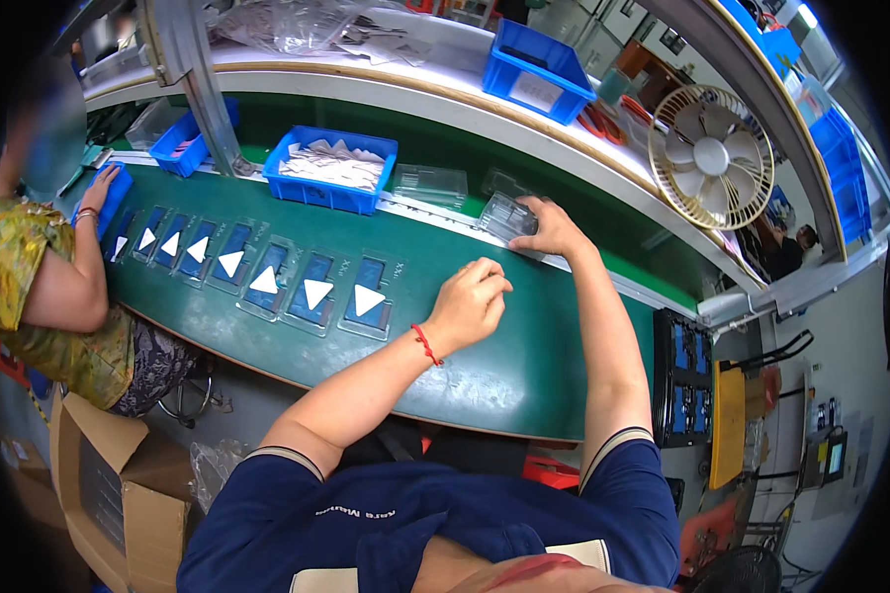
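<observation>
Off to the right of the blue bin: that's where the action is, a clear plastic tray at the back edge of the green table. Could be a few nested, can't quite tell.
Step in hand: looks to me like picking up a tray, so pretty much the front end of a round.
Next move: I'd say it calls for a light, steady pinch on the tray's end and a lift clear of the back rail, toward the bare table nearer than the bin and to its right.
Right hand: well right of the bin, arm stretched far forward, thumb on the near side and fingers round the far side, gripping the tray's right end. Fingertips are partly hidden tho.
Left hand: nearer the wearer than the bin and to its right, hanging above the table, elbow bent, fingers loosely curled. Palm's hidden, so no clue if anything's tucked in there.
Blue panels: a row of eight in clear holders, nearer than the bin and trailing off to its left, each with a white triangle on top.
</observation>
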Tool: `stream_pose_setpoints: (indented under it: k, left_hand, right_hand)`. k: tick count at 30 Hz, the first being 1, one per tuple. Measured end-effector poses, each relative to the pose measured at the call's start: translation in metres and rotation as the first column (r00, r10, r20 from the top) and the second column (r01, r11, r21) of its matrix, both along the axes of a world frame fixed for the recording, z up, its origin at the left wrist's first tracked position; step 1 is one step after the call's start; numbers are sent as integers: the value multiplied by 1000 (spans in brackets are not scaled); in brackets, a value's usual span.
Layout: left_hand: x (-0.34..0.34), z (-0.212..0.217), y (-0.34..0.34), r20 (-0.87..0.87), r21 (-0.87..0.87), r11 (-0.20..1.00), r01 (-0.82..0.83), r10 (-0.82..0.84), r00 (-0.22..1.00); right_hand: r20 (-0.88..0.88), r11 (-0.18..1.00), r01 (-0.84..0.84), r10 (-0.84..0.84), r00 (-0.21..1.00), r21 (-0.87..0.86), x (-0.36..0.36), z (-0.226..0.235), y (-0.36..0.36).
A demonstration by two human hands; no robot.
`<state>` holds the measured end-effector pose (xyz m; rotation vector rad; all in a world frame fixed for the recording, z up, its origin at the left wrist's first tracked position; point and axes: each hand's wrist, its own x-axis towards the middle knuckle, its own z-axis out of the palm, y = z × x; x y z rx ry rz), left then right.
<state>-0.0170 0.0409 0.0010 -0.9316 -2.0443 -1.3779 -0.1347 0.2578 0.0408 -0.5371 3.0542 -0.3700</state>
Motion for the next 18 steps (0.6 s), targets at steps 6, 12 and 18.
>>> stream_pose_setpoints:
  k: [6, 12, 18]
  left_hand:
    - [-1, -10, 3, 114, 48, 998, 37, -43, 993]
    - [-8, -20, 3, 494, 181, 982, 56, -140, 858]
    - [-11, -13, 4, 679, 638, 767, 69, -603, 420]
  right_hand:
    - [-283, 952, 220, -275, 919, -211, 49, -2, 9]
    - [92, 599, 406, -484, 870, -690, 89, -10, -2]
    - [21, 640, 304, -410, 912, -705, 151, -30, -49]
